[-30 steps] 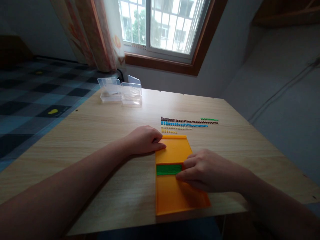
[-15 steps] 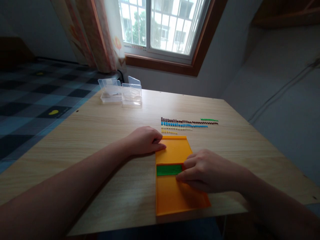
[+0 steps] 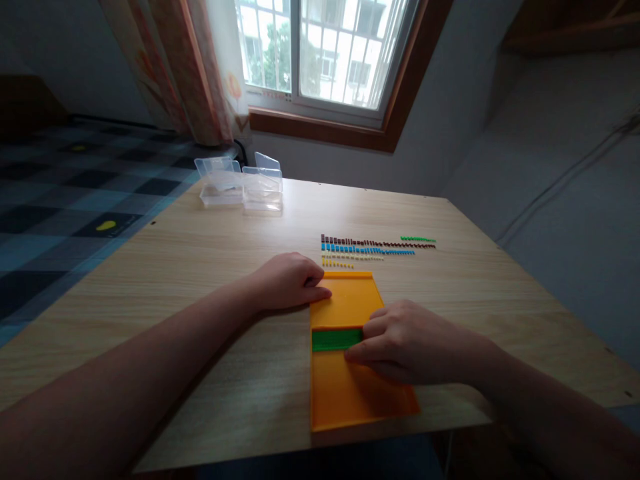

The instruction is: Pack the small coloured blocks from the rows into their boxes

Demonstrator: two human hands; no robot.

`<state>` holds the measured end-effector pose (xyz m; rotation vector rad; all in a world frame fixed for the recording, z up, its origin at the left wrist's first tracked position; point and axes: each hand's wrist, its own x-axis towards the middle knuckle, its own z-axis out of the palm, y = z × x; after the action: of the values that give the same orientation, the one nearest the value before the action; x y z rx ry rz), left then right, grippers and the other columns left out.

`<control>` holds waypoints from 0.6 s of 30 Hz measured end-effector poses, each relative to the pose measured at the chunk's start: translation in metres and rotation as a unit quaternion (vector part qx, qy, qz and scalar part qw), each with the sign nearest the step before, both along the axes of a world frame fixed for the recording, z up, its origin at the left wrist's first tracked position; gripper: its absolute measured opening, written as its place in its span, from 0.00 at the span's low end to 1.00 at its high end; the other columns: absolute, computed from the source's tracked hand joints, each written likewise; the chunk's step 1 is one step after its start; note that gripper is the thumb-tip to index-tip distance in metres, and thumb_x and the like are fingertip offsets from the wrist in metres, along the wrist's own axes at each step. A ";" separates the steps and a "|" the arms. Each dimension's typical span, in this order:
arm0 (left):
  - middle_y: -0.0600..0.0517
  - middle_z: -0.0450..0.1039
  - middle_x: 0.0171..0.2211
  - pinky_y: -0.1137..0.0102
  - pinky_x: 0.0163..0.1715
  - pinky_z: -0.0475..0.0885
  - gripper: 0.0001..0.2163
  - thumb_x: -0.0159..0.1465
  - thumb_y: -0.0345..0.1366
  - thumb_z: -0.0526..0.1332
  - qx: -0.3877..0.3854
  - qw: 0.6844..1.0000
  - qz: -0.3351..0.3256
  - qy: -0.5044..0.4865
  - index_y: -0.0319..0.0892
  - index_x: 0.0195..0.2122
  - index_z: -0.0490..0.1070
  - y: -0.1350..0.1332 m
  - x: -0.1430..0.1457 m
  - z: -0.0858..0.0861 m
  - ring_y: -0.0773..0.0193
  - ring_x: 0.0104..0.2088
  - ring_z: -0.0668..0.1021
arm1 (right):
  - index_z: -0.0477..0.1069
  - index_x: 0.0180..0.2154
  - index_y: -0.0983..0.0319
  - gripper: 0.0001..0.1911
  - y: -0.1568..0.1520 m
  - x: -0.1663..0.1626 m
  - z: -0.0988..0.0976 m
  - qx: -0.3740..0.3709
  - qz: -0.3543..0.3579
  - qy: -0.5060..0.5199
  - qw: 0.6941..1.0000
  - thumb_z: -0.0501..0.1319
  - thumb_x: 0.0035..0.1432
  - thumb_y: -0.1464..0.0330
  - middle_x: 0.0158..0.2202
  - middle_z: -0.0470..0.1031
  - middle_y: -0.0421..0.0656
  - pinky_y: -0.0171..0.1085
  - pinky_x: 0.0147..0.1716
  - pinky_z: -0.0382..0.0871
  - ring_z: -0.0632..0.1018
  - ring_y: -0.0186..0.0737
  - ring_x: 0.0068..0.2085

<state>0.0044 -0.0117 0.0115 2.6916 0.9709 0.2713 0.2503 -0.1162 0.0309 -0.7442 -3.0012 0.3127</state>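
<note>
An orange tray (image 3: 345, 393) lies at the near edge of the wooden table (image 3: 200, 267). A band of small green pieces (image 3: 330, 340) fills a strip across its middle. My left hand (image 3: 290, 280) rests curled against the tray's far left rim, with the thumb pressed on the edge. My right hand (image 3: 405, 340) lies on the tray's right side with its fingers curled. The fingertips touch the right end of the green band. Whether the fingers pinch a piece is hidden.
Beyond the tray lie rows of tiny beads (image 3: 370, 247) in brown, blue, yellow and green. Two clear plastic boxes (image 3: 240, 183) stand at the far left of the table. A window and a curtain are behind; a checked floor is to the left.
My right hand has crept slightly left along the green band. The left hand and the tray have stayed put.
</note>
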 end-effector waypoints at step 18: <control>0.55 0.65 0.20 0.69 0.26 0.53 0.19 0.63 0.45 0.63 -0.013 1.000 0.004 0.008 0.42 0.20 0.60 0.002 -0.002 -0.002 0.66 0.23 0.63 | 0.77 0.33 0.60 0.10 0.007 0.021 0.011 -0.050 -0.004 0.034 0.998 0.57 0.62 0.72 0.27 0.73 0.39 0.35 0.31 0.58 0.70 0.34 0.30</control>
<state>0.0023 -0.0094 0.0094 2.6709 0.9842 0.2386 0.2713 -0.1092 0.0417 -0.7381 -2.9352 0.4813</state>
